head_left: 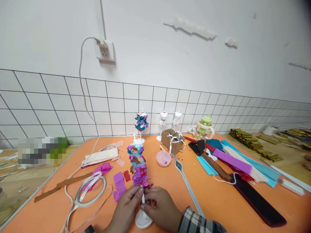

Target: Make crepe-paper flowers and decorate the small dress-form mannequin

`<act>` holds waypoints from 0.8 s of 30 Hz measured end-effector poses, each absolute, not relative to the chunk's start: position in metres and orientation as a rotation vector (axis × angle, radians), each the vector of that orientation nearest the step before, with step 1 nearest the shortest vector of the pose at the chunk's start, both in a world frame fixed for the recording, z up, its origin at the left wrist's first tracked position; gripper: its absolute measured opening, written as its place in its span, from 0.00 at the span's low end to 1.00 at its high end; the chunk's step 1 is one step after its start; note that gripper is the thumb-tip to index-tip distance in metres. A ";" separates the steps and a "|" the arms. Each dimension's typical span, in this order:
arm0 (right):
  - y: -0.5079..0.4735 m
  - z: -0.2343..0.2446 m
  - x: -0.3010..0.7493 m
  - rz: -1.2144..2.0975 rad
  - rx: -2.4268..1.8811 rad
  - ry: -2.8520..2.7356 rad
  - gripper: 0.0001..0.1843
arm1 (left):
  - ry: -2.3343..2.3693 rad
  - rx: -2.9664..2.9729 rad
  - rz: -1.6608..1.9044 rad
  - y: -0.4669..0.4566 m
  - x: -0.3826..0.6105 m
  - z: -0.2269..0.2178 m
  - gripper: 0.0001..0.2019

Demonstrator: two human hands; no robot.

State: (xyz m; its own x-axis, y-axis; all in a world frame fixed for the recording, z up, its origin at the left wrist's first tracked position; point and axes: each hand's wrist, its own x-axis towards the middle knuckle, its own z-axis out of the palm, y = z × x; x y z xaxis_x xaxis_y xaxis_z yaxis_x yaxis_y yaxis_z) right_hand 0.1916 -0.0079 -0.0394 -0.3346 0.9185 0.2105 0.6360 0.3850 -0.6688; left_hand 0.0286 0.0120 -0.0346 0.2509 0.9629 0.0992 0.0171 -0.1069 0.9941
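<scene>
A small mannequin stand dressed in purple, teal and brown paper flowers [137,165] lies along the orange table [170,194], its white round base [143,220] nearest me. My left hand [126,207] pinches the white stem just below the purple skirt. My right hand [161,207], in a plaid sleeve, is closed on the same stem and skirt edge from the right. Both hands touch each other over the stand.
Tape rolls [90,191] and purple paper scraps [119,185] lie at left. A pink dish [163,158], cardboard box [172,139], three upright mini mannequins [141,124], a cup [204,129] and rolled crepe paper [233,160] sit beyond. A black tray [257,202] lies right.
</scene>
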 end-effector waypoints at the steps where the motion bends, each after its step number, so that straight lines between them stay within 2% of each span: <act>1: -0.008 -0.039 0.191 0.643 -1.333 -2.084 0.06 | 0.989 1.421 1.076 0.012 0.028 -0.035 0.26; 24: -0.009 -0.039 0.192 0.643 -1.339 -2.110 0.07 | 1.002 1.466 1.096 0.013 0.030 -0.036 0.24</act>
